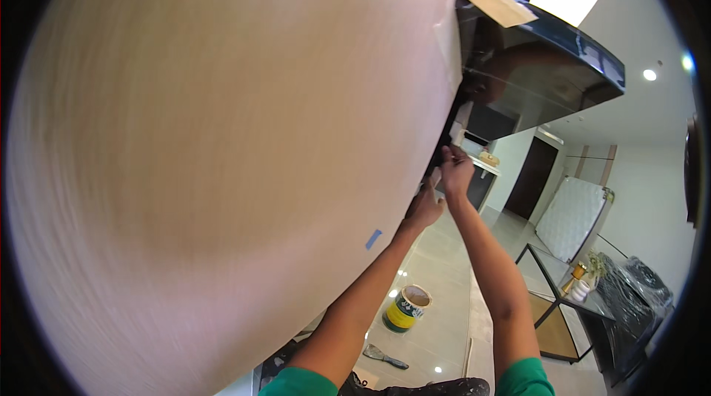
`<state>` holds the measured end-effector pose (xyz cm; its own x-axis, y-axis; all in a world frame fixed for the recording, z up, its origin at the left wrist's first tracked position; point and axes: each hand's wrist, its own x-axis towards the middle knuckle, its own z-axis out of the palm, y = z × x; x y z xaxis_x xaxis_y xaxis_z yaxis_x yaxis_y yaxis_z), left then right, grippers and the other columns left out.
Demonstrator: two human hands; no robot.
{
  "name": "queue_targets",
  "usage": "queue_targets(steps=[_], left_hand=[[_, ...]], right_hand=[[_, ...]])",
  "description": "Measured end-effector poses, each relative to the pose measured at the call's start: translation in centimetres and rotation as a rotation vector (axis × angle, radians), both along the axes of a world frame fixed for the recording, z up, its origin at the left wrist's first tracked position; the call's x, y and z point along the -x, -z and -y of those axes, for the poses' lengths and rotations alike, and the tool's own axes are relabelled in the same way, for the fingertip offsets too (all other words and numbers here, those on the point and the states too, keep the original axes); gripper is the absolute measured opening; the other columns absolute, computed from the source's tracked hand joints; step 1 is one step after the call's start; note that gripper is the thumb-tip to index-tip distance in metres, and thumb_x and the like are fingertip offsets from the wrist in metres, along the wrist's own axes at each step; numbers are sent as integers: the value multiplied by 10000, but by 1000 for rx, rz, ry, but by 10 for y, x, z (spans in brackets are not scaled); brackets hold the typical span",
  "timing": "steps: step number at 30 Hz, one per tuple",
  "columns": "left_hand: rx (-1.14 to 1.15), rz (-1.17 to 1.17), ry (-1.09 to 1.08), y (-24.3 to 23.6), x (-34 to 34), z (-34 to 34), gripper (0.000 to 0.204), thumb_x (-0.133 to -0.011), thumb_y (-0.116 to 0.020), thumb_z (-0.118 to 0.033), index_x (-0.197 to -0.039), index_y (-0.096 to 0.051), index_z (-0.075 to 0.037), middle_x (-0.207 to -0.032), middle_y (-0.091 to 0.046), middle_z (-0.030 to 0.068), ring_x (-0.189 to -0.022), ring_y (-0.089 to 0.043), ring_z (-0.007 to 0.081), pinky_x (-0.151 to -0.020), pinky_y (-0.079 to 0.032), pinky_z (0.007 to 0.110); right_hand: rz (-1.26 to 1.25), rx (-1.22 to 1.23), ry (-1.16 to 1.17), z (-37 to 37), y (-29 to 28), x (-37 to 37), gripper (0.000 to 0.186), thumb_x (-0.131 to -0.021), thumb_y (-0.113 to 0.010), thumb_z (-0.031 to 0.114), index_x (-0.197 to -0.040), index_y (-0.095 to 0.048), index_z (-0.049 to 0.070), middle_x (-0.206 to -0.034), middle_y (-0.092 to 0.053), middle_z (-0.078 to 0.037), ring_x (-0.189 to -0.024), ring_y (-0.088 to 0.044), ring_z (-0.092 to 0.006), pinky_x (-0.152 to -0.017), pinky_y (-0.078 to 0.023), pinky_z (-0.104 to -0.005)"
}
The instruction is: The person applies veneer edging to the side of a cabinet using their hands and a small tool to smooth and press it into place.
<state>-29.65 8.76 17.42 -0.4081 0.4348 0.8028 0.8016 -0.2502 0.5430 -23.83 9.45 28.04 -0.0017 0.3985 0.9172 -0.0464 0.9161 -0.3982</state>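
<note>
Your right grip (458,166): fingers bent in, drawn narrow, up by the dark gap along the edge of the pale panel (244,137). Cannot tell what, if anything, sits between the fingertips. Your left grip (426,207): just below and to the left, fingers pointing up toward the same edge, partly hidden; cannot tell whether it is wide or closed on something. The panel fills most of the view on your left, its edge running down beside both of your hands. A short piece of blue tape (373,240) sticks to it, lower down.

Above your hands: a glossy black box (537,70) juts out to the right, tan paper (498,3) over its upper corner.

Below, on the tiled floor (437,277): an open tub (404,311) with a yellow band, between your forearms; a scraper (386,357) lying nearer you.

Farther right: a black-framed counter (549,270) bearing a gold ornament (575,276); behind it, a white mattress (569,217) standing tilted
</note>
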Motion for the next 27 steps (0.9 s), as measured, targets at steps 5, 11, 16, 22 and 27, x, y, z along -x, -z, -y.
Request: queue_targets(steps=[5,11,16,22,27], left_hand=[[14,-65,-100,-3,-17,0,869,-858,-643,-203,-1481,-97,61,-1374,-421,385,-1223,-526,468,-1021,-446,502],[60,-35,-74,-1,-14,2,880,-857,-639,-171,-1497,-71,35,-1452,-350,347,-1291,-464,465,-1060,-405,518],[-65,-46,-20,3,-7,-11,910,-822,-673,-245,-1495,-141,59,-1479,-319,353,-1375,-338,474,-1137,-276,522],[-24,45,34,5,0,-30,808,-888,-616,-440,-1483,-226,-57,-1415,-436,295,-1278,-498,405,-1014,-428,482],[-98,-115,114,7,1,-45,687,-884,-608,-421,-1397,-341,-50,-1332,-494,266,-1208,-539,372,-974,-448,456]], right_hand=[[-44,-64,95,-19,-25,-9,201,-837,-746,179,-983,-737,41,-849,-721,-179,-792,-714,-316,-724,-536,-396],[-93,53,215,-3,-30,1,200,-821,-758,231,-952,-747,80,-870,-734,-140,-832,-711,-324,-767,-536,-421],[-89,117,245,7,-33,5,160,-836,-715,211,-952,-758,111,-887,-734,-146,-844,-713,-338,-770,-542,-434],[-99,230,339,29,-38,14,151,-843,-657,218,-913,-770,146,-874,-730,-153,-850,-707,-356,-759,-542,-447],[-138,237,392,30,-35,20,169,-859,-647,238,-930,-734,111,-913,-713,-156,-905,-682,-364,-774,-524,-465]])
